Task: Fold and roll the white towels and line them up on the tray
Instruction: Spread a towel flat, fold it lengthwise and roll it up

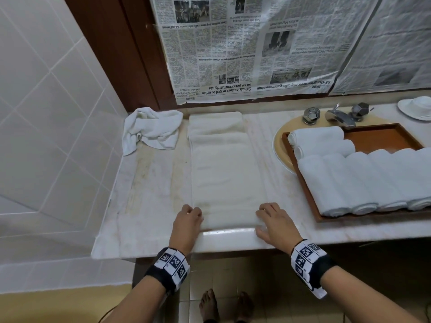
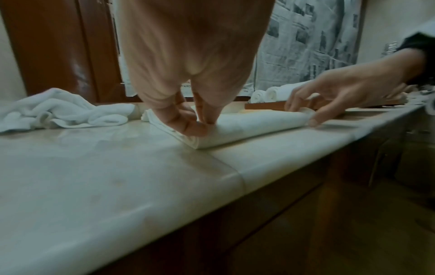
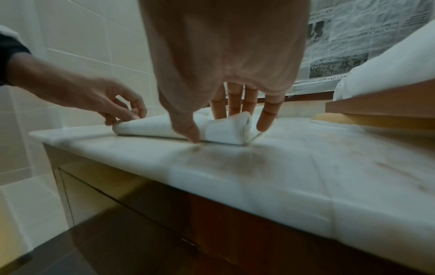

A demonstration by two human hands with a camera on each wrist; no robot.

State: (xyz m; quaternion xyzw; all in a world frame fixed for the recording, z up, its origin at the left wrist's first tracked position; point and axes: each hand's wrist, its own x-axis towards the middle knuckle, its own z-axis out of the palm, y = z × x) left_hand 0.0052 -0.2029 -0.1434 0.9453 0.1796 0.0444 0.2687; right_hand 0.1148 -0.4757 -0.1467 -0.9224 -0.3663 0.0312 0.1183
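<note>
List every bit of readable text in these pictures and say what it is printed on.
All on the upside-down newspaper taped to the wall:
"Sabah leaders urged to unite on 40 pct revenue rights"
"KK-Changchun inter-city talks gain momentum"
"Home"
The body columns and smaller headlines are too small to read.
The wristbands carry black-and-white marker patterns, not words.
</note>
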